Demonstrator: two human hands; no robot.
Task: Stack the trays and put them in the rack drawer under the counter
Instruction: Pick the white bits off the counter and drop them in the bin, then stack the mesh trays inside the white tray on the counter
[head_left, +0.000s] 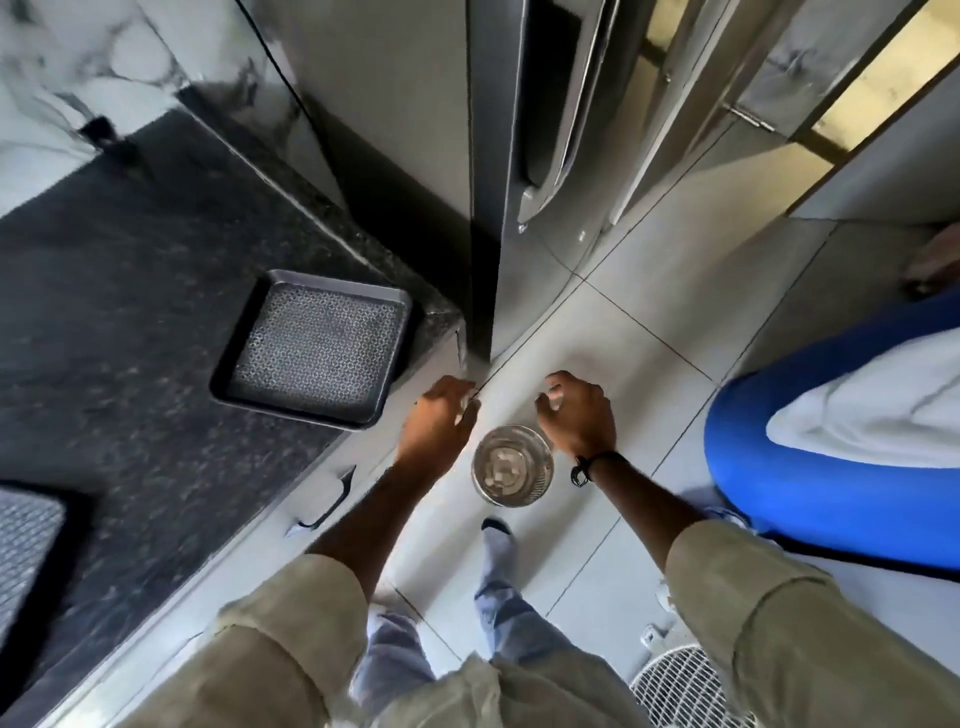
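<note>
Left hand (436, 421) loosely curled, empty, hanging just off the worktop (130, 312) edge above the floor (649, 322). Right hand (576, 410) beside it, fingers bent inward, empty too; black cord (589, 467) round its wrist. Tray (311, 348) to the left of the left hand and a little beyond it, flat on the dark worktop near the corner, one corner jutting over the edge; patterned base, dark rim. Second tray (26, 545) far to the left, nearer the body, cut off by the frame. Drawer handle (327, 501) below the left forearm on the pale cabinet front. Steel cup (511, 465) on the floor between the two wrists. Fridge (519, 130) ahead of both hands. Blue tub (831, 467) to the right of the right arm.
</note>
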